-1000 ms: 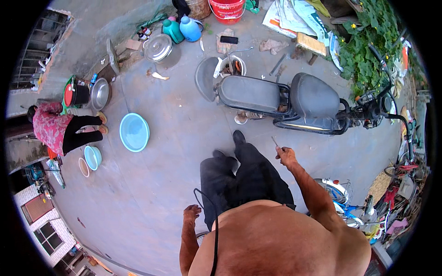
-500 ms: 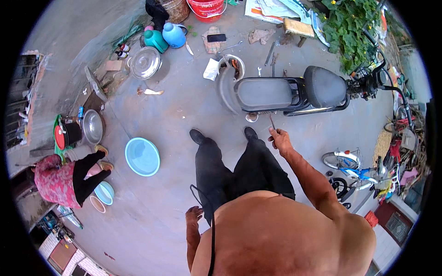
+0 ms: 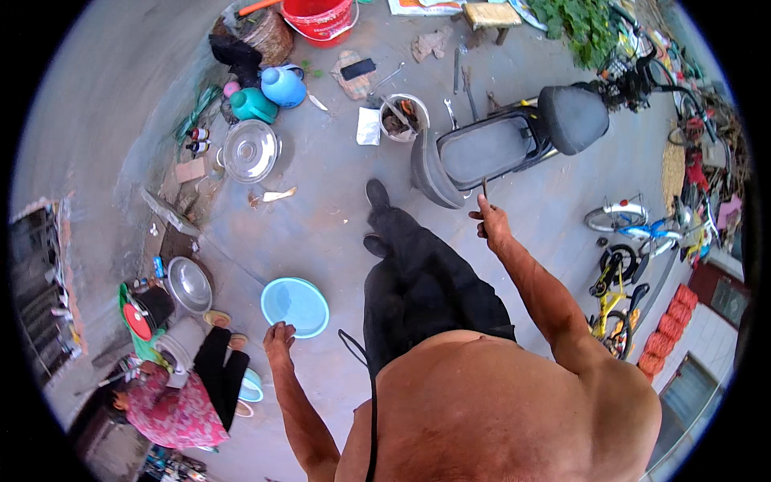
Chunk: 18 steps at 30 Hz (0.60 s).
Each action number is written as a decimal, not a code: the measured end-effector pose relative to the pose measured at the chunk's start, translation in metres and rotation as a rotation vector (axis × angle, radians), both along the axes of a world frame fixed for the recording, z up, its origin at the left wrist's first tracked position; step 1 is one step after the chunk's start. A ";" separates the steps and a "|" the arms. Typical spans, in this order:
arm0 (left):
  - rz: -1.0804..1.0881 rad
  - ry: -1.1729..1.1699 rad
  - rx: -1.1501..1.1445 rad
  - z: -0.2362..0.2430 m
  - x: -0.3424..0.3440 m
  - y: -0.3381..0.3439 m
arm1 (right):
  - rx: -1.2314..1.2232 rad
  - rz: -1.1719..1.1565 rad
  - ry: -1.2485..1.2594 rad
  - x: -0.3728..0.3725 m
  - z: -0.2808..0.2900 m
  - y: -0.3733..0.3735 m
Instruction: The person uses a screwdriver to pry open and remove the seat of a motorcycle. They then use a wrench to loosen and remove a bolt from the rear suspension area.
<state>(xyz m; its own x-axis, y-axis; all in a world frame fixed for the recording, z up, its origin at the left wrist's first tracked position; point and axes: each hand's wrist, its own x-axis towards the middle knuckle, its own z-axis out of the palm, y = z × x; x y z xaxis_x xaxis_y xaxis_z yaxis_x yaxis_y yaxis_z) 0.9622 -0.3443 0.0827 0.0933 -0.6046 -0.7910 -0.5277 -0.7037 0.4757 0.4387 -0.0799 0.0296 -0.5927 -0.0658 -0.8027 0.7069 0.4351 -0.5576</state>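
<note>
My right hand (image 3: 490, 222) is closed around a thin dark rod-like tool (image 3: 484, 186). The tool's tip points up toward the rear of a dark grey motor scooter (image 3: 486, 151), just beyond the hand. I cannot make out the tool's exact kind. My left hand (image 3: 279, 341) hangs out to the left, its fingers loosely apart and nothing in them. From above it overlaps the near edge of a light blue basin (image 3: 297, 304) on the ground. Past the scooter's tail stands a white bucket (image 3: 386, 130) with dark and orange-brown bits inside.
Wrenches (image 3: 450, 114), a phone (image 3: 358, 69) on a cloth and a red bucket (image 3: 325, 22) lie beyond the scooter. A lidded metal pot (image 3: 250, 151) stands at the left. Another person (image 3: 178, 406) bends over at lower left. Bicycles (image 3: 622, 217) are at the right.
My view has turned and shifted, and my legs have swung toward the scooter's rear. The left hand has moved forward and outward, over the basin's edge. The right still holds the tool.
</note>
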 end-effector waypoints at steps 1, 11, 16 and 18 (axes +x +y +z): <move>-0.034 0.008 0.002 0.001 -0.012 -0.018 | 0.010 -0.009 0.009 0.002 -0.004 -0.003; -0.210 -0.045 0.215 -0.018 -0.099 -0.118 | 0.157 -0.153 -0.084 -0.011 -0.028 -0.062; -0.339 -0.053 0.252 -0.014 -0.154 -0.183 | 0.270 -0.197 -0.132 -0.015 -0.026 -0.068; -0.374 -0.049 0.255 -0.019 -0.173 -0.216 | 0.349 -0.206 -0.111 -0.016 -0.027 -0.069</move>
<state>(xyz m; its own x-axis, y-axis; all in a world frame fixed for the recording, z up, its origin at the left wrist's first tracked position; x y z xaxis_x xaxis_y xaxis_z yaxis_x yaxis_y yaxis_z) 0.7890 -0.5601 0.0641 -0.0537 -0.3899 -0.9193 -0.7854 -0.5520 0.2800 0.4230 -0.1489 0.0023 -0.4735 0.3324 -0.8157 0.8464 0.4279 -0.3169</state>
